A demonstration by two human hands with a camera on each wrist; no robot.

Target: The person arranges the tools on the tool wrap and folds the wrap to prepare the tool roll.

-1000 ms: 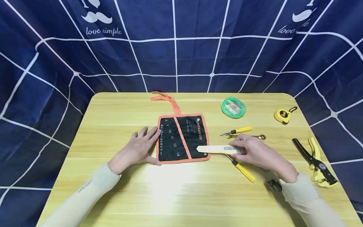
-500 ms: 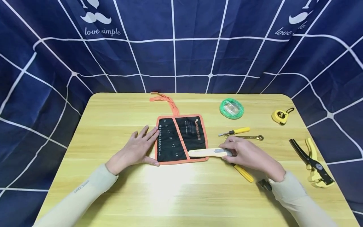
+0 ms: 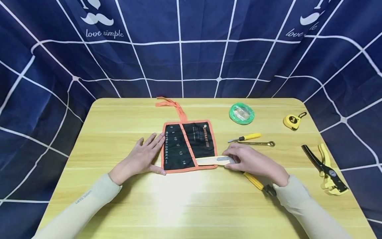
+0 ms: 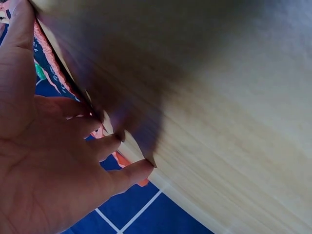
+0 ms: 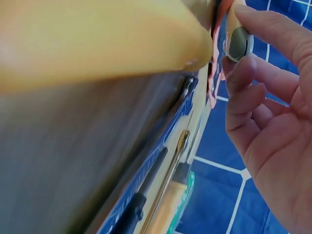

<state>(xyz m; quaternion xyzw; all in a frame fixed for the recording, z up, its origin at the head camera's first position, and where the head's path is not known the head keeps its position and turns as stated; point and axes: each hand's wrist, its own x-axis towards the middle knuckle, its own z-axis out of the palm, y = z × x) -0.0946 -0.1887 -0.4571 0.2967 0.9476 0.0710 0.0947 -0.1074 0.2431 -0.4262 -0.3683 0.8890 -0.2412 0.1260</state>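
My right hand pinches a pale yellow utility knife with a grey slider. In the right wrist view, thumb and fingers hold the knife's grey end. The knife lies across the right panel of a black tool pouch with orange trim. Its far end meets the orange pocket edge beside the number 14; the tip seems to be just under that edge. My left hand rests with spread, straight fingers at the pouch's left border. In the left wrist view, fingertips touch the table.
A screwdriver and a wrench lie right of the pouch. Another yellow handle is partly hidden under the right hand. Farther off are a green wire coil, a tape measure and wire strippers.
My right hand has moved the utility knife leftward across the pouch until its tip reached the pocket edge. The left hand has stayed at the pouch's left border.
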